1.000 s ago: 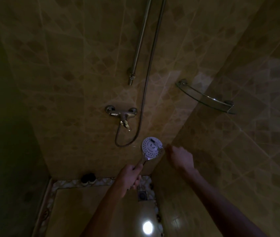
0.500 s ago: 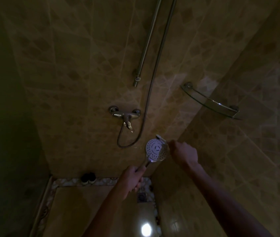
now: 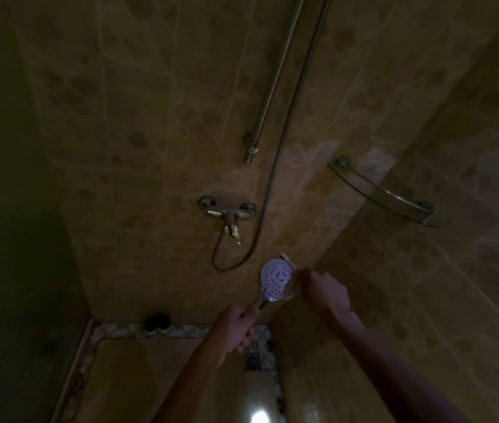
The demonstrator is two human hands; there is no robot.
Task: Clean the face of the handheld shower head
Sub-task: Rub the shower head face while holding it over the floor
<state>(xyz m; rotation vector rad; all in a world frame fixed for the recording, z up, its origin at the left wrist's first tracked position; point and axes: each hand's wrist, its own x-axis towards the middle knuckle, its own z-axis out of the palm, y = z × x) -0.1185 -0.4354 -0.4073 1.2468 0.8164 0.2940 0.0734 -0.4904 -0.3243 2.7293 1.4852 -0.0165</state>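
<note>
As left hand [image 3: 236,329] grips, shower head [image 3: 277,279] faces camera, handle down-left

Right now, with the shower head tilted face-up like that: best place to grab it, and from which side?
Grip the handle, from below and behind. The shower head has a slim stem running down-left from the round face, which must stay clear for cleaning. The left hand already wraps that stem low. The right hand works at the face's right edge with a small pale tool; what it is cannot be told. The hose loops on the left.

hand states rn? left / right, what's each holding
Left hand: closed around the handle of the round white handheld shower head.
Right hand: closed at the head's right edge on a small pale tool; what it is cannot be told.
</note>
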